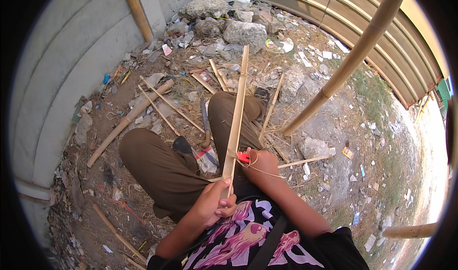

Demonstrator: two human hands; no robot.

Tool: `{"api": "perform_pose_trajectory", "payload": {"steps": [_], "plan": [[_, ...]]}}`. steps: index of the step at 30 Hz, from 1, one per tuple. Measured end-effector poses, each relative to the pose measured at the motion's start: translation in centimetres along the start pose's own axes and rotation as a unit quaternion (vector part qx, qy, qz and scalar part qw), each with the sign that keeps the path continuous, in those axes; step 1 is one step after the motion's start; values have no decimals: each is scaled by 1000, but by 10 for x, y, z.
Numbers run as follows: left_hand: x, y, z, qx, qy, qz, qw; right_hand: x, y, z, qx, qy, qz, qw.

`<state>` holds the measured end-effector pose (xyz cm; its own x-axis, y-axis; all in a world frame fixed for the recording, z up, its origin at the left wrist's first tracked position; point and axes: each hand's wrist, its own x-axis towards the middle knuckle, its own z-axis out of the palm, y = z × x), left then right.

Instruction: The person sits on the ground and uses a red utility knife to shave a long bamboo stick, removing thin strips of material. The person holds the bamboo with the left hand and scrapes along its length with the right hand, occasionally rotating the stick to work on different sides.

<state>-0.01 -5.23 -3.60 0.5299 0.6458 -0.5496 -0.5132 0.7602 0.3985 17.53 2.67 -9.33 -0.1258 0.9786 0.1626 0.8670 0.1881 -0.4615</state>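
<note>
A long split bamboo strip (237, 108) slants up and away from my lap, past my right knee. My left hand (215, 205) is closed round its near end. Against the strip's right side, my right hand (261, 167) grips a red-handled tool (244, 157); its working end is hidden by the hand and strip. A thin curled bamboo shaving (274, 174) loops out over the right wrist. Between my bent legs lies a dark, long-bladed tool (205, 117) with a wooden handle.
Cut bamboo strips (271, 105) and a thicker bamboo pole (129, 119) lie around my legs. An upright bamboo post (334, 84) leans at the right. Rocks (244, 34) and litter are piled at the back. A grey wall (76, 69) stands left, a ribbed metal fence (353, 12) behind.
</note>
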Motion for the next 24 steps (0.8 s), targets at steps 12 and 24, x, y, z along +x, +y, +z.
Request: {"api": "perform_pose_trajectory", "payload": {"steps": [12,24], "plan": [[-44,5,-6,7,24,-46,999,13,-11,4,-23,-76,35,996],[-64,30,-30,-57,-4,-100,993,50,-16,13,6,-113,48,992]]}}
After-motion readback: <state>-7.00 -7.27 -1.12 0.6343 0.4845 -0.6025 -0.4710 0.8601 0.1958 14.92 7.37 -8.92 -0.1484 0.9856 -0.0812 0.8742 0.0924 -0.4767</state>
